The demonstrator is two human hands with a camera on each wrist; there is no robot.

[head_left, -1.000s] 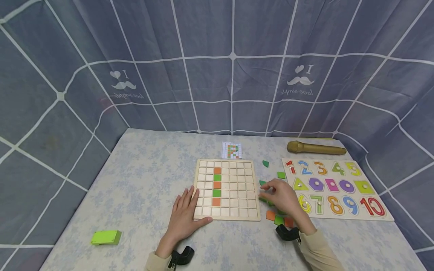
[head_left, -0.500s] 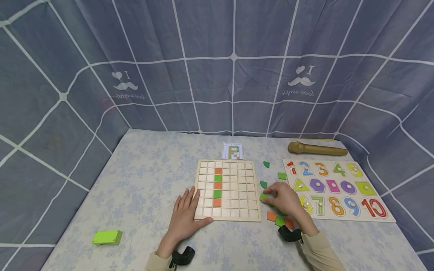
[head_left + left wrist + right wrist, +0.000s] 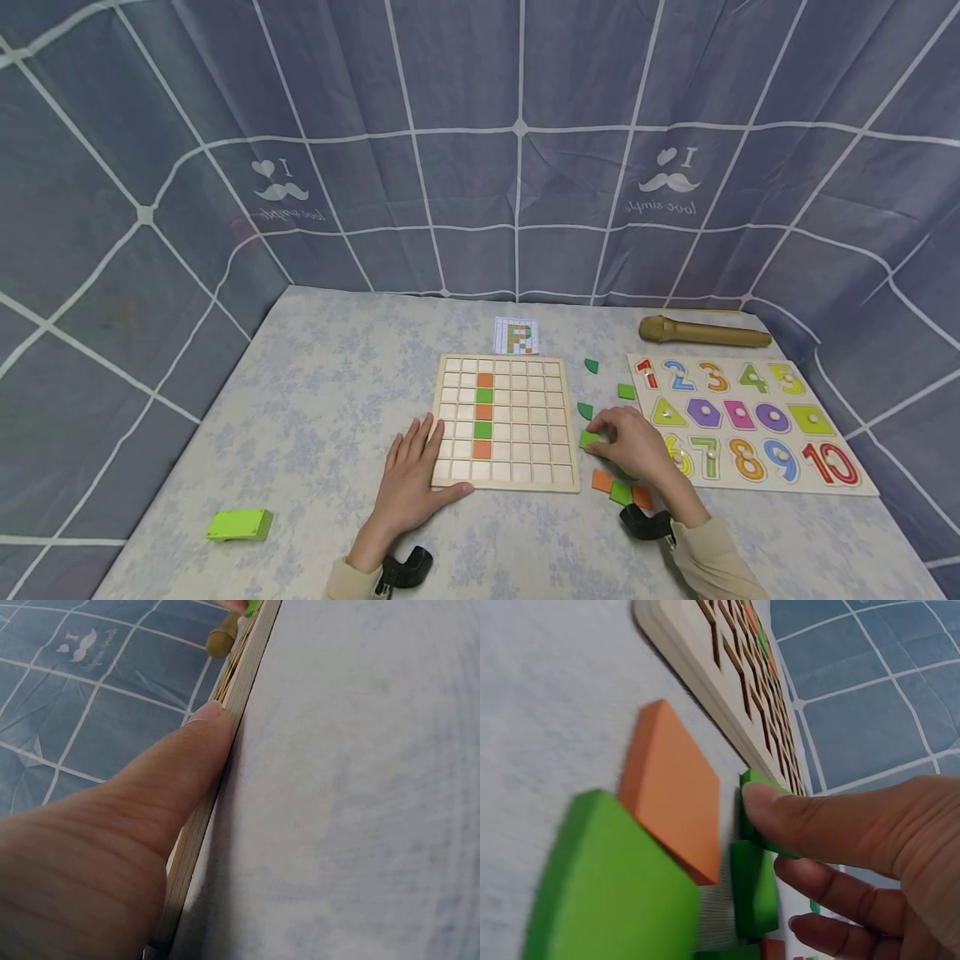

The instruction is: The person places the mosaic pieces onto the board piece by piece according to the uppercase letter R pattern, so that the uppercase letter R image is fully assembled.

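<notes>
A wooden grid board lies on the table, with an upright column of alternating orange and green square tiles in it. My left hand rests with spread, straight fingers on the board's near left corner, its thumb along the near edge. Just right of the board, my right hand pinches a green square tile between thumb and fingers. Under and beside that hand lie more loose tiles, among them an orange square and a green square; the hand partly hides the pile.
A pattern card lies behind the board. To the right are a number-and-shape puzzle and a gold microphone. Two green quarter-round tiles, one of them a farther piece, lie nearby. A lime-green block sits at left.
My right hand's fingers have closed on a green square tile beside the board, and the tile now shows at the fingertips. The left hand has stayed on the board.
</notes>
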